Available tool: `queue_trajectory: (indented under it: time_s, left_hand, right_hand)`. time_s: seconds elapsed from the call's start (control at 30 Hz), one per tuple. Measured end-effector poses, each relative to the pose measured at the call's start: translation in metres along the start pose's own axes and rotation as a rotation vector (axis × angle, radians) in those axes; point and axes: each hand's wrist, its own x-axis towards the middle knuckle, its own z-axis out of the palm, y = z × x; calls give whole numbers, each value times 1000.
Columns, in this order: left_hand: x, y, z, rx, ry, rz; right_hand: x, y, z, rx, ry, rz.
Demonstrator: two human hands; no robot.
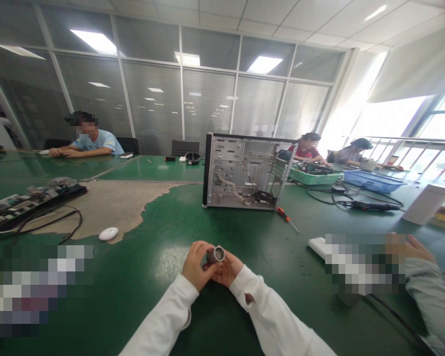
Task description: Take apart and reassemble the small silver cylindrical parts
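Both of my hands meet over the green table [163, 306], around a small round grey-brown object [215, 254] with a pale ring-shaped rim that faces up toward me. My left hand [198, 266] has its fingers and thumb closed on the object's left side. Under and to the right of it, my right hand [228, 269] is curled and supports it. What lies inside the rim is too small to tell. Beyond my hands an open computer case [244, 170] stands upright, with cables and a black fan inside. An orange-handled screwdriver [284, 215] lies at its lower right corner.
A power strip [33, 202] with cables lies left, near a white oval item [109, 234]. Green [315, 178] and blue [373, 182] baskets stand at right, beside a black tool [373, 205]. Another person's hand [411, 249] is at far right. Other people sit across the table.
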Motion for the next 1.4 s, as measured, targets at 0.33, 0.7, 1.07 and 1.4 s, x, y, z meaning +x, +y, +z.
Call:
queue_trajectory:
  time_s: [0.33, 0.7, 1.07, 1.4]
  left_hand:
    - [0, -9, 2, -37, 100, -204]
    - [-2, -22, 6, -18, 145, -433]
    - [-2, -30, 11, 24, 113, -440]
    - [-2, -26, 11, 31, -6, -331]
  right_hand:
    - [-1, 1, 0, 130, 13, 98]
    - [-7, -6, 3, 200, 194, -78]
    - [-11, -5, 3, 87, 184, -271]
    - [-6, -3, 1, -52, 145, -505]
